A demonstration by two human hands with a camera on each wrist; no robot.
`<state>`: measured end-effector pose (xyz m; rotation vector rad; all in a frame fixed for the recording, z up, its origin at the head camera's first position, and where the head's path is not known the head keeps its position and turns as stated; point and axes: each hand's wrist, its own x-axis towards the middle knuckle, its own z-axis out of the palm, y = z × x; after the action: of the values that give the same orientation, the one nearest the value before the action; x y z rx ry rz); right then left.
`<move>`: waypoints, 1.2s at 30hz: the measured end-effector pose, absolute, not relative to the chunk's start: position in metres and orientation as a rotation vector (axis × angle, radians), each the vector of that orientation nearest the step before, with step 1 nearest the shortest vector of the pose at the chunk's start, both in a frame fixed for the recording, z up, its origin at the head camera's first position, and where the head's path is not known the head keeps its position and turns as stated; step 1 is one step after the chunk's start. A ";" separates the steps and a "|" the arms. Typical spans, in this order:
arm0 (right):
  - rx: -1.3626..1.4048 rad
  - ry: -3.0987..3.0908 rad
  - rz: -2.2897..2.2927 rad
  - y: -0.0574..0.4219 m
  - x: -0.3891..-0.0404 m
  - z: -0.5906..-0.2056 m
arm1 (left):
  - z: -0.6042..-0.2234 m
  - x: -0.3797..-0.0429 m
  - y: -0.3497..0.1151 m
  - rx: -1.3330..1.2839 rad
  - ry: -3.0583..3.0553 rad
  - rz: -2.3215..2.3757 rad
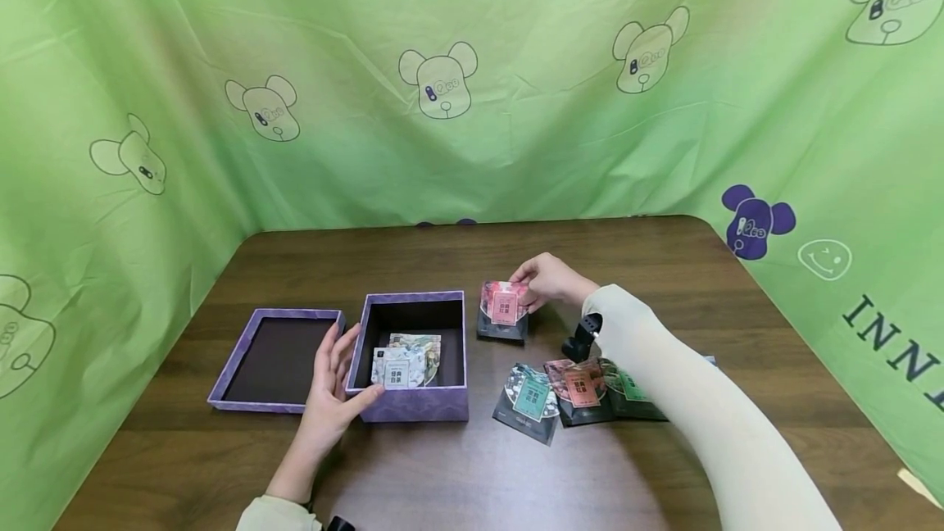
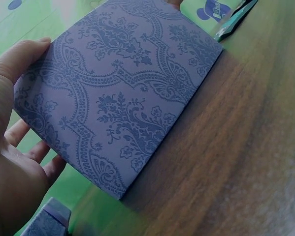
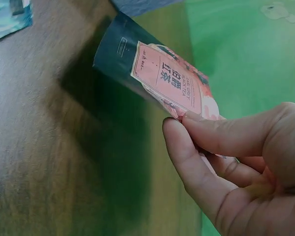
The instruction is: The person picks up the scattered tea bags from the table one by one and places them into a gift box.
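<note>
In the head view my right hand point(image 1: 555, 279) pinches a pink-and-dark tea sachet point(image 1: 505, 311) by its upper right edge. The right wrist view shows thumb and forefinger on the pink end of this sachet point(image 3: 169, 78), labelled Earl Grey black tea, its dark end tilted up above the tabletop. My left hand point(image 1: 329, 388) holds the purple box point(image 1: 416, 406) at its near left corner, thumb on the front rim and fingers along the left side. Inside the box are a pale blue-white sachet point(image 1: 398, 369) and a greenish patterned sachet point(image 1: 433, 347).
The box's purple lid point(image 1: 254, 406) lies upturned left of the box. To the right, a teal-label sachet point(image 1: 529, 404), a red-label sachet point(image 1: 583, 390) and a green-label sachet point(image 1: 627, 404) lie close together, partly under the right sleeve. A green curtain point(image 1: 516, 170) surrounds the wooden table point(image 1: 479, 482).
</note>
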<state>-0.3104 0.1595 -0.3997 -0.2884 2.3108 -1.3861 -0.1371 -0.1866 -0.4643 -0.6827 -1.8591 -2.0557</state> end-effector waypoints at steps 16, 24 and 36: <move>-0.367 2.375 -1.425 0.156 -0.303 -0.367 | -0.463 -0.136 -0.186 -0.686 -1.866 -2.051; -0.402 2.380 -1.459 0.157 -0.303 -0.347 | -0.464 -0.136 -0.185 -0.703 -1.851 -2.053; -0.421 2.264 -1.548 0.148 -0.294 -0.322 | -0.463 -0.136 -0.185 -0.711 -1.839 -2.056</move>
<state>-0.2939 0.1481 -0.3225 -0.4213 2.2638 -1.5476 -0.1364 -0.1850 -0.4628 -0.7111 -1.8388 -2.0562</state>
